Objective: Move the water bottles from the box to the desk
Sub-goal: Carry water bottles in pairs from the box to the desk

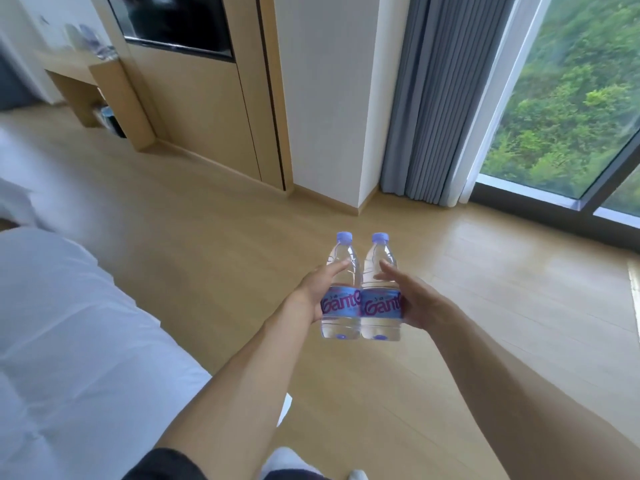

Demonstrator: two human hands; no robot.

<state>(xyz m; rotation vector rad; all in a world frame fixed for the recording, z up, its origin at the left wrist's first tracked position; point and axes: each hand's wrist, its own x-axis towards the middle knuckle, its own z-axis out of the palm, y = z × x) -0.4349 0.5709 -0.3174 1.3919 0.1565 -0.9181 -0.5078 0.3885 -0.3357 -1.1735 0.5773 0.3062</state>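
Two clear water bottles with pale blue caps and blue labels are held upright, side by side and touching, above the wooden floor. My left hand (317, 292) grips the left bottle (341, 289) from its left side. My right hand (414, 299) grips the right bottle (381, 289) from its right side. The wooden desk (69, 64) stands far off at the upper left, blurred, with several bottles (93, 39) on its top. No box is in view.
A white bed (69, 323) fills the left side. Ahead are a wooden wall panel with a dark screen (173, 22), a white pillar (325, 98), grey curtains (433, 98) and a large window (571, 98). Wooden floor (207, 220) lies between me and the desk.
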